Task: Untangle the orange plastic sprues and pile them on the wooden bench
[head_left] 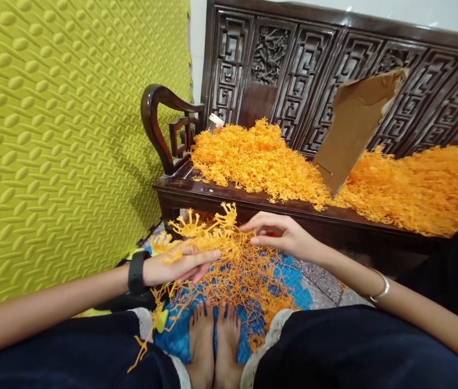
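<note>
My left hand [182, 266], palm up with a dark band on the wrist, holds a bunch of branching orange plastic flower pieces [196, 235]. Its thumb lies along the near side of the bunch. To the right of it, my right hand [283, 233] is bent, thumb and forefinger tips apart at the edge of the bunch. Nothing shows between those fingertips. Below both hands, thin orange plastic strands [249, 281] lie tangled over a blue sheet [293, 281] on the floor.
A dark carved wooden bench [220, 189] bears a heap of orange pieces [253, 156] and a second heap [423, 189], with a cardboard sheet [350, 129] standing between. Yellow textured padding [70, 135] rises at left. My bare feet [214, 335] rest on the blue sheet.
</note>
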`<action>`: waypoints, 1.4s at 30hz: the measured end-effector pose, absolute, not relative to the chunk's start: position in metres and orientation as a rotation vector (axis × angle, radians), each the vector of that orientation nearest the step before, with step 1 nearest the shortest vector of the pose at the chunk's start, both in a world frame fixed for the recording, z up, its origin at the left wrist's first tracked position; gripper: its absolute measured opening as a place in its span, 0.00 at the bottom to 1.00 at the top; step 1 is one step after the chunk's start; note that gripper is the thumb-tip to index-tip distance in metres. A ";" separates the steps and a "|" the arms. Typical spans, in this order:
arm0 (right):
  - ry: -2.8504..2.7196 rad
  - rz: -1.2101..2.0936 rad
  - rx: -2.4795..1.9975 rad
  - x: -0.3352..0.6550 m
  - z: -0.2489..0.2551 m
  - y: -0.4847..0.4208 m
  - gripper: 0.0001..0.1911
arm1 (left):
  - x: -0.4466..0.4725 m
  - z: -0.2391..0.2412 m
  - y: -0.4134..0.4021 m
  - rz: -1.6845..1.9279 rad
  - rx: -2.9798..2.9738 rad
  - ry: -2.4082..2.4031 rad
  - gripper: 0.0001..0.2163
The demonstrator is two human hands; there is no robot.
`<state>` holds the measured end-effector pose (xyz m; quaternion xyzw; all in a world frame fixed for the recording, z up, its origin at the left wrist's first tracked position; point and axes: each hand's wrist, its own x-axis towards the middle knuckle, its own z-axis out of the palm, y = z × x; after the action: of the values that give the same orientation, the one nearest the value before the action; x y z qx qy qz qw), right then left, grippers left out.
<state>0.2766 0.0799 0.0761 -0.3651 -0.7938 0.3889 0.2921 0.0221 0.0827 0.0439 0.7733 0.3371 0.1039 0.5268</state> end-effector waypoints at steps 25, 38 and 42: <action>-1.516 1.652 -0.969 0.326 0.025 0.113 0.24 | 0.011 0.039 0.089 0.205 1.881 0.864 0.26; -1.675 1.583 -1.076 0.266 0.057 0.089 0.31 | 0.021 0.035 0.086 0.076 1.923 0.864 0.30; -1.738 1.523 -1.201 0.262 0.055 0.089 0.16 | 0.019 0.029 0.081 0.256 1.913 0.625 0.24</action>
<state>0.2622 0.0888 0.0545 -0.4445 -0.6434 0.5639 0.2655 0.0188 0.0810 0.0287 0.8006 0.2615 0.1070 0.5284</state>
